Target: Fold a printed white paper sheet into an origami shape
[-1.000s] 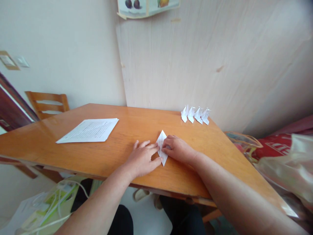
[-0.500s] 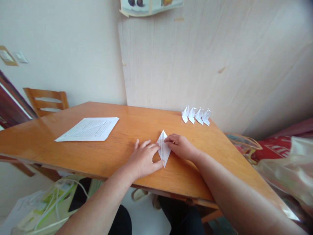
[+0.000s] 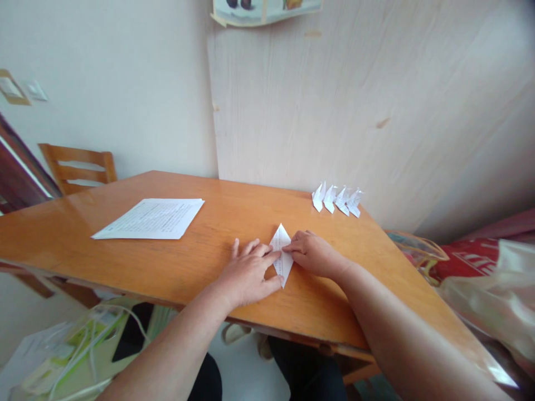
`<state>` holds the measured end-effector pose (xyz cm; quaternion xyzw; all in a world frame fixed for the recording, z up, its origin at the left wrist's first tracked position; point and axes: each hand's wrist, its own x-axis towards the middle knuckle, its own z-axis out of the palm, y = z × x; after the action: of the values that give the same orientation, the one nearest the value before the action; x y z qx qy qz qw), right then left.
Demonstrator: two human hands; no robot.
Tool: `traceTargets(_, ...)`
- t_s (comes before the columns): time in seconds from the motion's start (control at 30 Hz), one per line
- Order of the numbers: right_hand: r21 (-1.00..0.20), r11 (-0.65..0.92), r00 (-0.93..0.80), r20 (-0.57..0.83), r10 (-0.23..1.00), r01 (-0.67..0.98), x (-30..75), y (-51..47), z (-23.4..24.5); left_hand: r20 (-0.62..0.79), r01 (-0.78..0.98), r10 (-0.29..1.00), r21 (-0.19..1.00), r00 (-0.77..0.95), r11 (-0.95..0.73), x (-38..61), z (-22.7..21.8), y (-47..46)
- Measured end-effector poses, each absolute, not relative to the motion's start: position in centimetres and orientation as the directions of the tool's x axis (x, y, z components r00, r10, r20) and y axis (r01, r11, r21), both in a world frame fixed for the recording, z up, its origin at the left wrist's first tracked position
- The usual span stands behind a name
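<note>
Close to the near edge of the wooden table (image 3: 167, 267), a little right of its middle, lies a small folded paper (image 3: 281, 245), a white diamond with one tip towards the person and one away. The left hand (image 3: 246, 273) rests flat on the table, fingers spread, its fingertips pressing the paper's left half. The right hand (image 3: 314, 254) meets it from the other side, fingers curled onto the right edge; whether they pinch a flap or only press down I cannot tell. Farther back, towards the left edge, lies a printed sheet (image 3: 152, 218). At the far right corner, against the wall panel, stands a row of folded paper pieces (image 3: 337, 199).
</note>
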<state>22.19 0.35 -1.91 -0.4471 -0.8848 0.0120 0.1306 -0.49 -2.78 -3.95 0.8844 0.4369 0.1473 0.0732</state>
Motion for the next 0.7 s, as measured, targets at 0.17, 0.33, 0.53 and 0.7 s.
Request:
traceTargets(0.17, -0.196, 0.547, -0.536, 0.110, 0.837, 0.814, 23.4, 0.4, -1.0, 0.201, 0.752, 0.794, 0.255, 0.573, -0.607, -0.5, -3.8, -2.9)
traceTargets(0.33, -0.205, 0.426, -0.413, 0.101, 0.905, 0.881, 24.3, 0.5, -0.3, 0.214, 0.749, 0.792, 0.257, 0.572, -0.611, -0.6, -4.0, -2.9)
traceTargets(0.53, -0.219, 0.450, -0.418, 0.179, 0.891, 0.866, 23.7, 0.4, 0.0, 0.204, 0.752, 0.793, 0.252, 0.574, -0.609, -0.6, -3.9, -2.9)
traceTargets(0.7, -0.180, 0.515, -0.492, 0.158, 0.856, 0.838, 22.9, 0.1, -0.6, 0.196, 0.754, 0.808, 0.290, 0.556, -0.589, -0.7, -3.5, -3.1)
